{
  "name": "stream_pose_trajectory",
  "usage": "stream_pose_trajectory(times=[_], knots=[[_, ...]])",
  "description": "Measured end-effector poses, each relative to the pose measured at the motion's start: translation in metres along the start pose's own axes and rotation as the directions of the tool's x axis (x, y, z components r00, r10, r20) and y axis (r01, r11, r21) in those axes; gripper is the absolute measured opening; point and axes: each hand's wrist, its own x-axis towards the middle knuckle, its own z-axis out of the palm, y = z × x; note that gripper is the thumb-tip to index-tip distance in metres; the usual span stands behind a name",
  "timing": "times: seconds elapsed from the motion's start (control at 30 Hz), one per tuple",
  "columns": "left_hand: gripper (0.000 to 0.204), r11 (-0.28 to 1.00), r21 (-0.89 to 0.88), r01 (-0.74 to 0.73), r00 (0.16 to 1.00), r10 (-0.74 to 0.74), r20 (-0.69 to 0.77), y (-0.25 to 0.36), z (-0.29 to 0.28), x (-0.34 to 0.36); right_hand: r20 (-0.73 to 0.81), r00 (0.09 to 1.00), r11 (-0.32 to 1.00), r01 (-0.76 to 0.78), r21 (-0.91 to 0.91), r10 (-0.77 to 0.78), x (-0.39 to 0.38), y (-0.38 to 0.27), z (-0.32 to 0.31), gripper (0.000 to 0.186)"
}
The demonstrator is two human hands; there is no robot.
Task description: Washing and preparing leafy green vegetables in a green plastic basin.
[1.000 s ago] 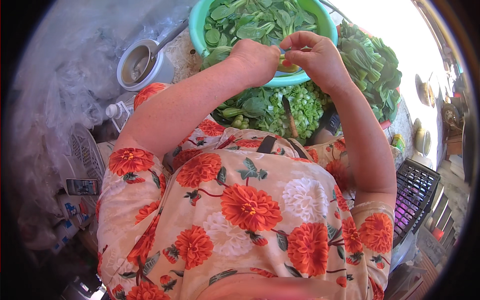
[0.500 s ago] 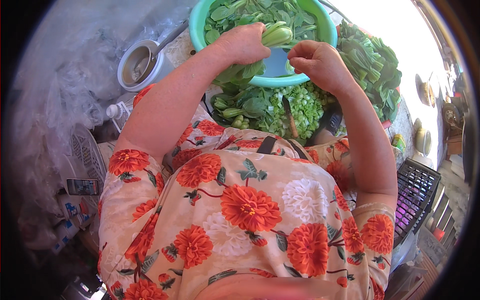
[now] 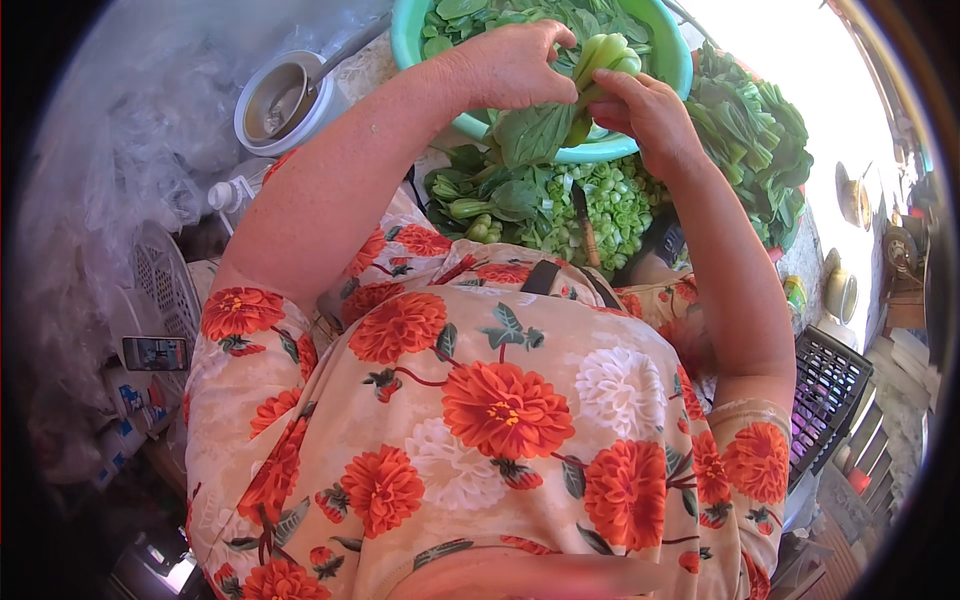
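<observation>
Beyond the left hand (image 3: 515, 66), a green basin (image 3: 610, 151) is cut off by the upper edge, its middle masked by hands and arm. A leafy vegetable (image 3: 606, 58) conceals some fingertips of the right hand (image 3: 650, 115). Below both hands, chopped greens (image 3: 622, 212) lie partly hidden. Far down-left of the left hand, a phone (image 3: 155, 353) appears too small to read.

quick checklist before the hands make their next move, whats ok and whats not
1. Right hand gripping the pale-green leafy bunch with thick stalks: ok.
2. Left hand closed on the bunch: not ok, thumb and fingers stand apart.
3. Wooden-handled knife out of both hands: ok, it lies on the chopped light-green pieces.
4. Free room in the round mint-green basin: cannot tell, hands partly hide it.
</observation>
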Motion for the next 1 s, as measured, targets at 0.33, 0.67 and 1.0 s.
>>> stream_pose_trajectory(times=[0.33, 0.67, 1.0], knots=[[0.063, 0.996, 0.044, 0.082, 0.980, -0.073, -0.187, -0.024, -0.056, -0.028, 0.449, 0.873, 0.346, 0.368, -0.863, 0.192, 0.022, 0.071, 0.066, 0.044], [0.058, 0.995, 0.081, 0.055, 0.993, -0.046, -0.113, -0.040, -0.063, -0.019, 0.502, 0.844, 0.560, 0.328, -0.761, 0.188, 0.126, 0.096, 0.074, 0.042], [0.048, 0.906, 0.401, 0.135, 0.991, -0.116, -0.073, -0.107, -0.088, 0.093, 0.379, 0.895, 0.086, 0.370, -0.925, 0.233, 0.341, 0.154, -0.037, 0.034]])
